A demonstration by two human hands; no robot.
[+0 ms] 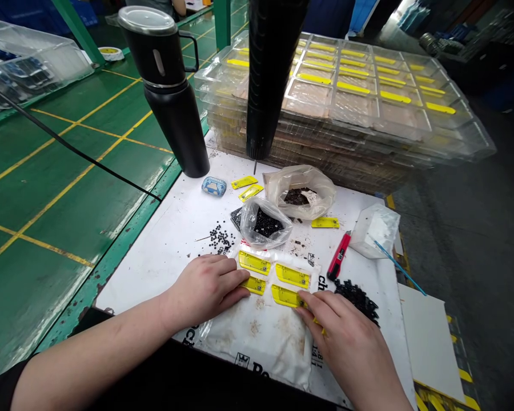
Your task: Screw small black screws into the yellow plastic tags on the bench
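Several yellow plastic plates lie on a white bag point(261, 337) at the near edge of the white table point(175, 228). My left hand point(205, 288) rests knuckles up, its fingertips closed on the near-left yellow plate point(255, 284). My right hand point(346, 337) pinches the right end of the near-right yellow plate point(285, 295). Two more yellow plates point(254, 262) point(292, 275) lie just beyond. Loose black small parts point(221, 237) sit ahead of my left hand, and another heap point(357, 297) lies beside my right hand.
A black flask point(171, 91) and a black hanging tool point(268, 74) stand ahead. Stacked clear trays point(368, 108) with yellow parts fill the back. Two plastic bags point(263, 224) point(302, 191), a red cutter point(339, 256), a blue-white piece point(214, 185) and a green bench point(47, 188) surround.
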